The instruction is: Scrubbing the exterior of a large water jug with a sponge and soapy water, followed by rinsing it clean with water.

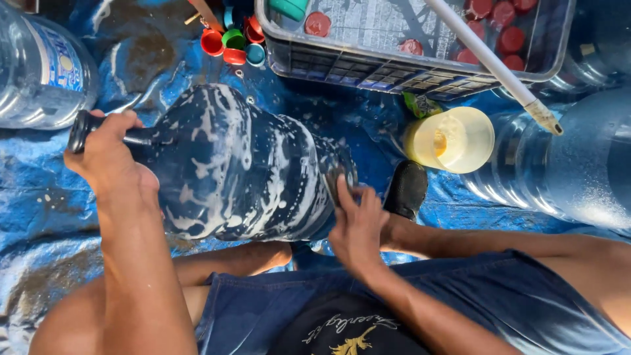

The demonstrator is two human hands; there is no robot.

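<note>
Left hand (105, 154) on soapy jug (243, 164) neck

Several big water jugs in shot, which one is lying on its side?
The soapy jug in the middle, held by the left hand at its neck and the right hand at its base. The others carry no suds.

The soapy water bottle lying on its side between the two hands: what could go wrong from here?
1. The soapy water bottle is covered in foam, so it may slip from the left hand on its neck or the right hand at its base.
2. If it rolls away, it could knock over the yellow container close beside it.
</note>
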